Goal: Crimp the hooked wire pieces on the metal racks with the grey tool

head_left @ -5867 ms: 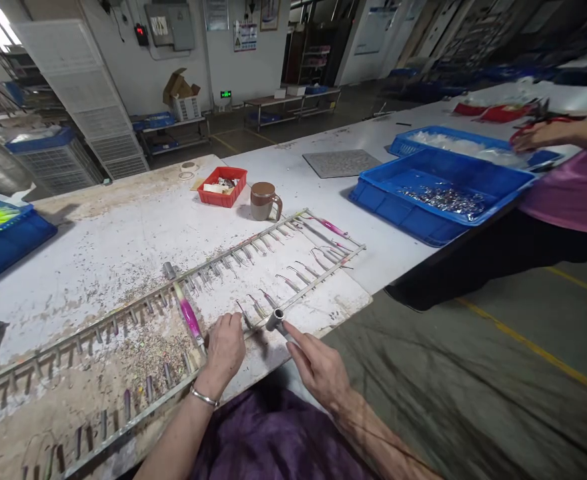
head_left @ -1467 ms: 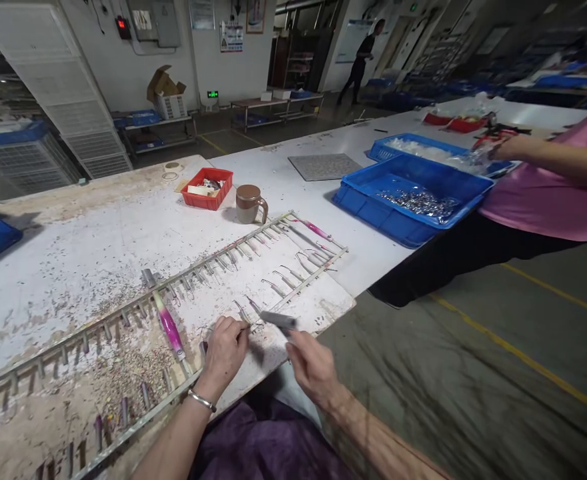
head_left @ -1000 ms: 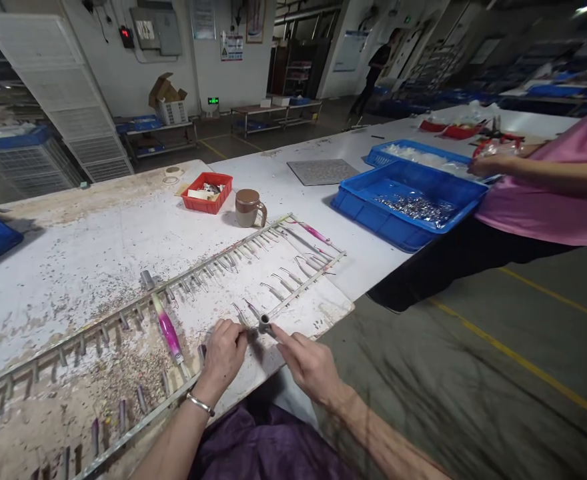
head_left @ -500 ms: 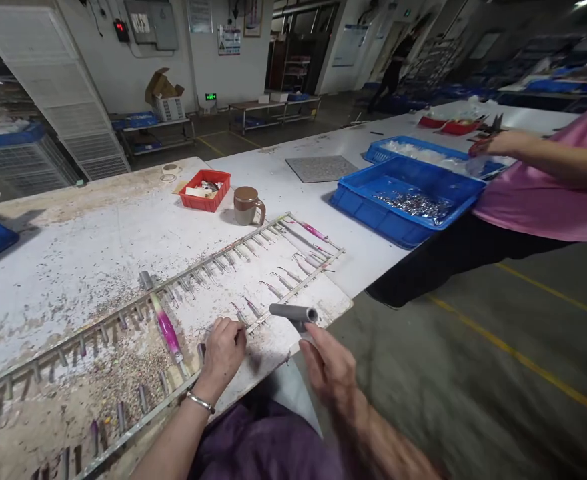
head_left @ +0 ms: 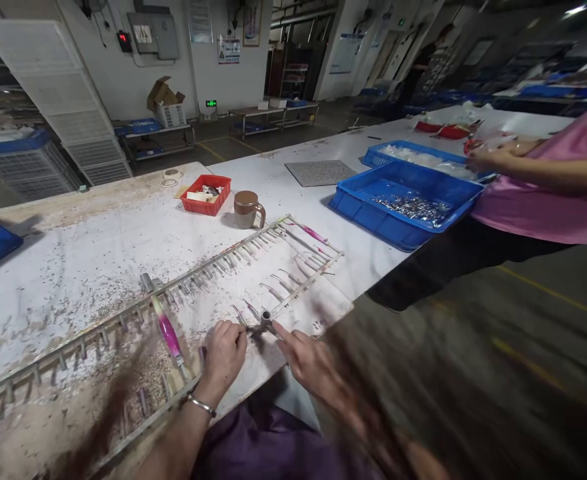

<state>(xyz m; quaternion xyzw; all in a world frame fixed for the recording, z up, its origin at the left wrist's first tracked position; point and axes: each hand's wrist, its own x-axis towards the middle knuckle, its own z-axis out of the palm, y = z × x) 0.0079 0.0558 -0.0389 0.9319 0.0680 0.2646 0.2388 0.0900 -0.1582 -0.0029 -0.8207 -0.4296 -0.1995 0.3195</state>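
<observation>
So I'm watching someone work over this long metal frame [head_left: 309, 283] on a bench. Right hand [head_left: 306, 360] is gripped around a tube-headed hammer [head_left: 266, 317], index finger stretched toward the head, which sits over the frame's near rail and blocks a bit of it. That forearm angles up from the right, pretty blurry. Left hand [head_left: 225, 353] is knuckles-up on the same rail, fingers curled down; can't tell if they're pinching anything. Hands are apart, just beside each other.

Hooked pegs [head_left: 272, 291] stick inward from the frame's rails, and a magenta-and-white bar [head_left: 168, 333] crosses it. Just past the frame's far rail: brown mug [head_left: 246, 210], then a red tray [head_left: 198, 205]. Off the frame's right end there's a blue bin [head_left: 363, 217] of shiny bits, plus a co-worker in pink [head_left: 538, 200].
</observation>
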